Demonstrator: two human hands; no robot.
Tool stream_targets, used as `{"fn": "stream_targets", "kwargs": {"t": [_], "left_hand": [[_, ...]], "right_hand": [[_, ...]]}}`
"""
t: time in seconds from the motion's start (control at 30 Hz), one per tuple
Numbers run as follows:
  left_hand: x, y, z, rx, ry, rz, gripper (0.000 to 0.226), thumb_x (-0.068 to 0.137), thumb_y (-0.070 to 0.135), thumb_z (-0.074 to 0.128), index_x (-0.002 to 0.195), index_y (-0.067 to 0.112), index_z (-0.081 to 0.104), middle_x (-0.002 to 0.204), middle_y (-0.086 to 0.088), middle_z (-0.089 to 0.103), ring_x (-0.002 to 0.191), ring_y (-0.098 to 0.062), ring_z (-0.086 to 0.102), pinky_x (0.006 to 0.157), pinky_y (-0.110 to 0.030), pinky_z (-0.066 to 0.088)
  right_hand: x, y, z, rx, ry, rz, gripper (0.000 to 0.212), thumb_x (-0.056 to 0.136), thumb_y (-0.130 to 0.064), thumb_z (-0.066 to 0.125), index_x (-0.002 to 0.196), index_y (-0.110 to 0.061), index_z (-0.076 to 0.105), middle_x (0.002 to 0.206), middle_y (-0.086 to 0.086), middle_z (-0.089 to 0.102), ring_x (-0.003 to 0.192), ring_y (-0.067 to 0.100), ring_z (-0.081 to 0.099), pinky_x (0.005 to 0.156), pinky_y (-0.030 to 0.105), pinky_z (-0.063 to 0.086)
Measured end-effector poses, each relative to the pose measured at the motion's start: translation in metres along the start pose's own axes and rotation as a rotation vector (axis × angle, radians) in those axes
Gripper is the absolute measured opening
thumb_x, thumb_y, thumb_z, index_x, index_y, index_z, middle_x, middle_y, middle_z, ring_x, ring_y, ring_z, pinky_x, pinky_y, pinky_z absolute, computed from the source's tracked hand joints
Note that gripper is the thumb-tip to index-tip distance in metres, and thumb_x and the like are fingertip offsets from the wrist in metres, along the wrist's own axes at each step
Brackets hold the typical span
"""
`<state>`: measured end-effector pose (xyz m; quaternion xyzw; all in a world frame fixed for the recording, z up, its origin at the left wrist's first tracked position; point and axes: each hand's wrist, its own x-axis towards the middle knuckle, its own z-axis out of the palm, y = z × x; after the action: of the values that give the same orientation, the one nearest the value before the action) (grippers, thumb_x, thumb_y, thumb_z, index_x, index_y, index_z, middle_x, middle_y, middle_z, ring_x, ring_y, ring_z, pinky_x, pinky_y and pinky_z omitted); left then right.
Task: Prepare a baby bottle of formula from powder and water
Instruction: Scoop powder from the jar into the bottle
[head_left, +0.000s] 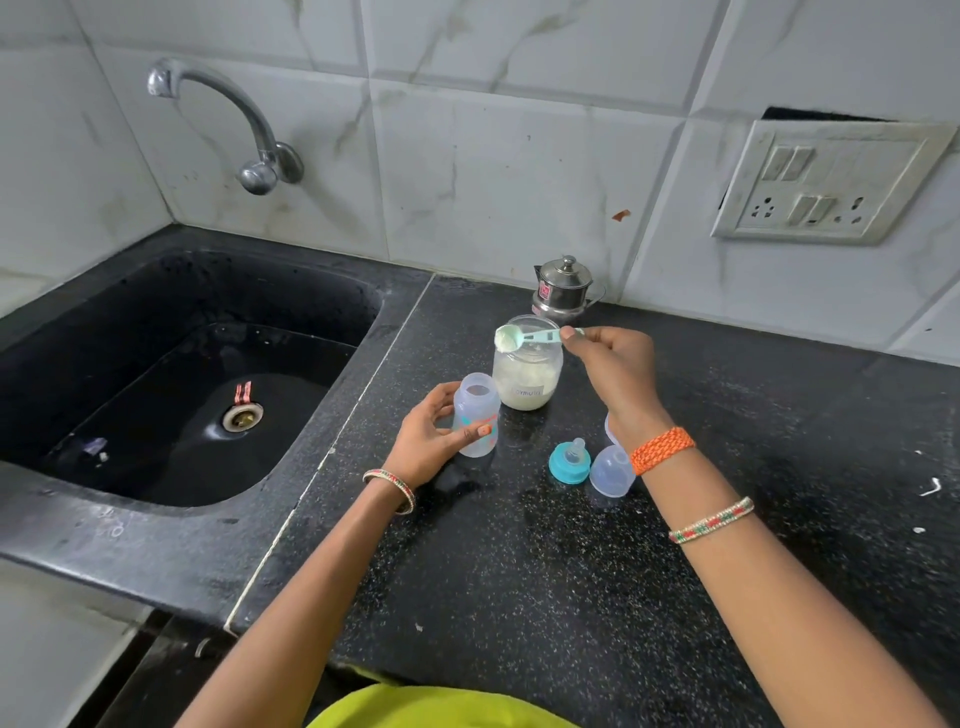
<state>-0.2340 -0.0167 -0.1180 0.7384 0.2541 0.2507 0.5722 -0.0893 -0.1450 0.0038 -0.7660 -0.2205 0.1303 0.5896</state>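
The black speckled bench (571, 571) carries everything, with the jar (527, 371) of white powder as the landmark, standing open near its back edge. Left of the jar the sink (171, 374) is sunk into the bench, a tap (228, 119) on the tiled wall above it. Both forearms reach in from the near edge. The left hand (423, 439) curls round the open bottle (475, 415), which stands upright just left of the jar and close against it, thumb across its front. The right hand (615, 369) is raised right of the jar, fingers pinching the handle of a scoop (524, 336) whose powder-filled bowl hangs over the jar's mouth. Behind the jar stands a small steel pot (563, 291). In front and to the right lie the blue teat ring (570, 461) and the clear cap (613, 470), touching each other.
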Motion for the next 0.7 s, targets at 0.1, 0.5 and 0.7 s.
{"fn": "stream_targets", "kwargs": {"t": [0.1,0.5,0.7], "left_hand": [[-0.001,-0.005,0.002,-0.012,0.004,0.023,0.053,0.076,0.025,0.076,0.123,0.023,0.051,0.123,0.004,0.061,0.116,-0.012,0.056,0.088,-0.023,0.051],[-0.007,-0.014,0.005,0.032,0.027,0.049,0.054,0.078,0.024,0.074,0.126,0.025,0.051,0.119,0.007,0.062,0.107,-0.002,0.059,0.089,-0.010,0.045],[-0.006,-0.015,0.004,0.046,0.031,0.049,0.053,0.077,0.028,0.074,0.125,0.028,0.051,0.117,0.007,0.063,0.105,-0.002,0.061,0.092,-0.015,0.047]], "right_hand": [[-0.013,0.010,0.011,-0.087,-0.019,-0.052,0.017,0.082,-0.028,0.071,0.066,-0.025,0.066,0.074,-0.001,0.070,0.077,0.017,0.063,0.085,0.041,0.051],[-0.024,0.028,0.021,-0.478,0.092,-0.453,0.011,0.081,-0.029,0.071,0.087,-0.019,0.072,0.104,-0.002,0.067,0.106,0.021,0.056,0.093,0.037,0.024],[-0.031,0.034,0.024,-0.715,0.080,-0.771,0.006,0.079,-0.023,0.069,0.084,-0.022,0.072,0.103,0.000,0.067,0.104,0.026,0.058,0.102,0.043,0.017]]}}
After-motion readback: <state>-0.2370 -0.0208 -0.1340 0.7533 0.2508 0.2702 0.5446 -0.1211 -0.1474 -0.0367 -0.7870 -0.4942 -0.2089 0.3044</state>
